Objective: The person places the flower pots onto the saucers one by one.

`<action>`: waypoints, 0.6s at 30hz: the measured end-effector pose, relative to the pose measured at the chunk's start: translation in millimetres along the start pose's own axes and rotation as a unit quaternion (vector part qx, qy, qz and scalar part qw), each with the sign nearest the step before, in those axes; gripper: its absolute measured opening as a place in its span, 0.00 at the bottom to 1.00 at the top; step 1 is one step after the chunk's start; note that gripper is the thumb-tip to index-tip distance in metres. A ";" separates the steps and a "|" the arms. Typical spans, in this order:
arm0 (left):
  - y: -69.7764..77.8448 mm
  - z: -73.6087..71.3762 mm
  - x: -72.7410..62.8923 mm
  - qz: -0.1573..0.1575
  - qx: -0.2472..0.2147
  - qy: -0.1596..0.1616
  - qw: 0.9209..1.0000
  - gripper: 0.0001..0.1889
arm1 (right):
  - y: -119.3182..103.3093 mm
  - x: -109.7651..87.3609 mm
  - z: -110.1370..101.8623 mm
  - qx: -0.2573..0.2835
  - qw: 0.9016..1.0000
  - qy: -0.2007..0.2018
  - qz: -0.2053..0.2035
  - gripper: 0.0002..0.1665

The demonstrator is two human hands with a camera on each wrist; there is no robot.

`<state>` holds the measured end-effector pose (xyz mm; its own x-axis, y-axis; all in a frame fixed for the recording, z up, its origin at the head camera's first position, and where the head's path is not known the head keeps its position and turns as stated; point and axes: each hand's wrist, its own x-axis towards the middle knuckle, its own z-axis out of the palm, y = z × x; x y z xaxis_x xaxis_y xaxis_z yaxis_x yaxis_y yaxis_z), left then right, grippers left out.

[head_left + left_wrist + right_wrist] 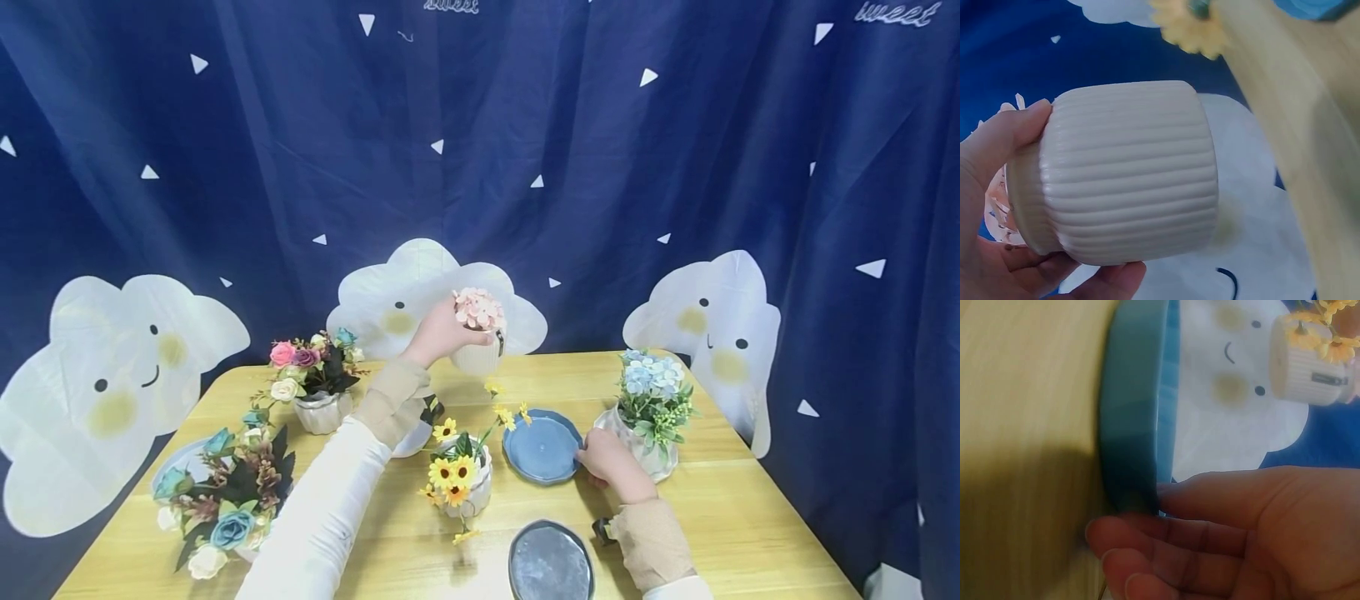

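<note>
At centre frame, the left hand (442,335) holds a ribbed pot (477,357) upright

Its pink blossoms (478,308) point up, the long axis near vertical; the right hand (611,458), right of centre, pinches a blue plate (542,447) by its rim. The left wrist view shows plain cream fluting (1129,172); the head and right wrist views, a dark mark (1330,379).
</note>
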<state>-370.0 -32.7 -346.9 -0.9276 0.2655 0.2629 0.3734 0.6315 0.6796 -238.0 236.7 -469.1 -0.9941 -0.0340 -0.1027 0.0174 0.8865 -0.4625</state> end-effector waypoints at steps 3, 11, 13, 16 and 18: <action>11.4 -2.2 -1.1 0.004 0.005 -0.001 1.000 0.45 | -0.9 -0.4 -0.5 -0.004 1.000 0.002 -0.005 0.18; 43.5 -3.8 -6.3 0.018 0.015 -0.009 1.000 0.39 | -0.5 -0.4 -0.2 -0.003 1.000 0.003 -0.009 0.19; 50.6 -2.7 -8.1 0.020 0.020 -0.011 1.000 0.39 | -0.2 -0.2 0.0 -0.004 1.000 0.003 -0.010 0.19; 61.4 -1.1 -11.3 0.023 0.027 -0.014 0.999 0.41 | 0.6 0.6 0.5 -0.008 1.000 0.004 -0.010 0.19; 68.6 -0.4 -14.3 0.025 0.025 -0.018 0.999 0.42 | 0.6 0.8 0.4 -0.009 1.000 0.004 -0.010 0.19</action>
<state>-331.1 6.6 -303.8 -0.9073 0.3221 0.2705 0.4197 0.6523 0.6311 -238.8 237.1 -469.8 -0.9950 -0.0486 -0.0871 -0.0044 0.8934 -0.4492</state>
